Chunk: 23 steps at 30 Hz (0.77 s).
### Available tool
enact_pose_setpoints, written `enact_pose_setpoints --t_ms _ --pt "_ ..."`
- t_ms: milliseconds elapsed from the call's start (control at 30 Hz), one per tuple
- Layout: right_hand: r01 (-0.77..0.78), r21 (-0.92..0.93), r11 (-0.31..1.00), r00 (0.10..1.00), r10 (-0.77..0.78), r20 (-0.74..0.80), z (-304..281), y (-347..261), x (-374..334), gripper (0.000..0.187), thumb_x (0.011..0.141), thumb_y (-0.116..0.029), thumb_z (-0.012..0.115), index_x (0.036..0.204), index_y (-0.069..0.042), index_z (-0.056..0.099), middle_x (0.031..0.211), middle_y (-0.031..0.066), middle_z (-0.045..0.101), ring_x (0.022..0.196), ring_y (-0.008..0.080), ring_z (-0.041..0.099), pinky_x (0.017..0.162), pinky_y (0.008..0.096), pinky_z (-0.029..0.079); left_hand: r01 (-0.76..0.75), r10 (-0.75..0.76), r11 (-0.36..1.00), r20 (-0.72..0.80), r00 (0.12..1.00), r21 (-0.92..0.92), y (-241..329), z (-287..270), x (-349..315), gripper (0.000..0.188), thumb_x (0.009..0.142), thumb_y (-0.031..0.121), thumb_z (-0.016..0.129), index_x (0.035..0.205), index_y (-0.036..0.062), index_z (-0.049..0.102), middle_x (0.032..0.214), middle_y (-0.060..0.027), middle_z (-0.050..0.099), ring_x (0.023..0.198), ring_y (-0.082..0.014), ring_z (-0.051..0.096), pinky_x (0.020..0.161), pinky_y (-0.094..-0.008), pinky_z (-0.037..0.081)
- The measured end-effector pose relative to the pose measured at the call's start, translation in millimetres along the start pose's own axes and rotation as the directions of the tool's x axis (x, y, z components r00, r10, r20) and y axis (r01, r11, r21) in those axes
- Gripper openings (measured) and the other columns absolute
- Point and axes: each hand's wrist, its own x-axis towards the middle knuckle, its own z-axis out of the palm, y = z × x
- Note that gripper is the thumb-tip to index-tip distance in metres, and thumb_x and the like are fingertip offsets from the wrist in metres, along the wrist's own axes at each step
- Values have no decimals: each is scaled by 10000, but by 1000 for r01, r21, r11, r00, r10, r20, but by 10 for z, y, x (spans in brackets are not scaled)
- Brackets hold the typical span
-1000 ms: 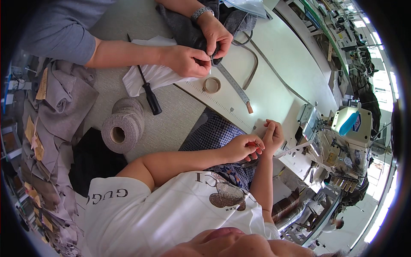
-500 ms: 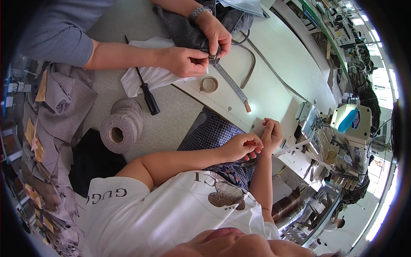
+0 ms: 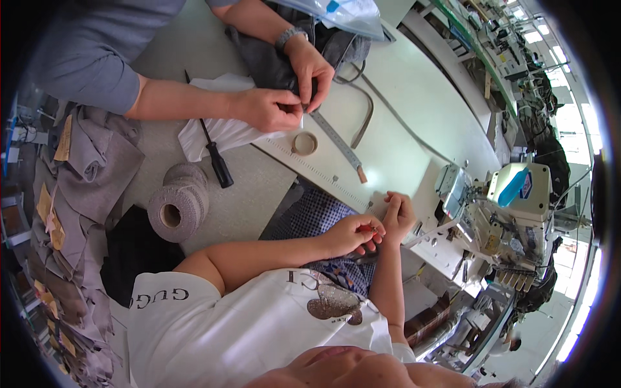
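My left hand point(image 3: 344, 238) pinches a small red tool point(image 3: 368, 229), mostly hidden by the fingers. Close beside it, at the table's edge, my right hand point(image 3: 399, 218) is loosely curled, with nothing visible in it. Below my hands, blue checked cloth point(image 3: 312, 216) covers my lap. Across the table, a co-worker's two hands point(image 3: 266, 110) meet fingertip to fingertip at the edge of a dark grey garment point(image 3: 262, 59). What those fingertips grip is too small to tell. A metal ruler point(image 3: 336, 143) and a tape roll point(image 3: 304, 152) lie between us.
A black-handled screwdriver-like tool point(image 3: 220, 169) rests partly on white cloth point(image 3: 193, 139). Near it stands a grey yarn cone point(image 3: 189, 205). Grey garments point(image 3: 107, 152) are heaped at the left. On the right is a sewing machine point(image 3: 525, 194); a long strap point(image 3: 404, 119) crosses the white tabletop.
The whole view has shifted, so everything appears slightly lower and further left. My hands keep nearly the same pose. The co-worker's fingers have moved slightly at the garment's edge.
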Motion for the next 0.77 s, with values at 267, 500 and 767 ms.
enact_pose_setpoints --t_ms 267,500,767 --pt "-70 42 997 997 69 23 6 -29 -9 174 960 -52 548 881 23 684 765 64 655 681 102 579 606 237 435 -65 66 998 -116 991 6 93 -30 -20 291 1022 71 488 1310 79 527 1075 -94 652 888 -127 657 667 -238 553" --pt "20 84 996 999 -22 24 -16 -3 -7 156 946 -50 563 885 27 684 782 92 672 722 158 633 662 273 484 -120 93 986 -218 971 -117 119 -150 41 367 1028 104 511 1389 91 448 1226 -153 645 1040 -176 673 834 -279 576" --pt "53 200 978 997 -64 47 -140 -60 -42 160 958 -65 569 903 19 694 800 95 677 721 166 645 653 281 483 -213 228 973 -239 944 90 162 -171 44 416 1026 137 531 1423 91 414 1248 -156 634 1057 -198 669 818 -275 580"
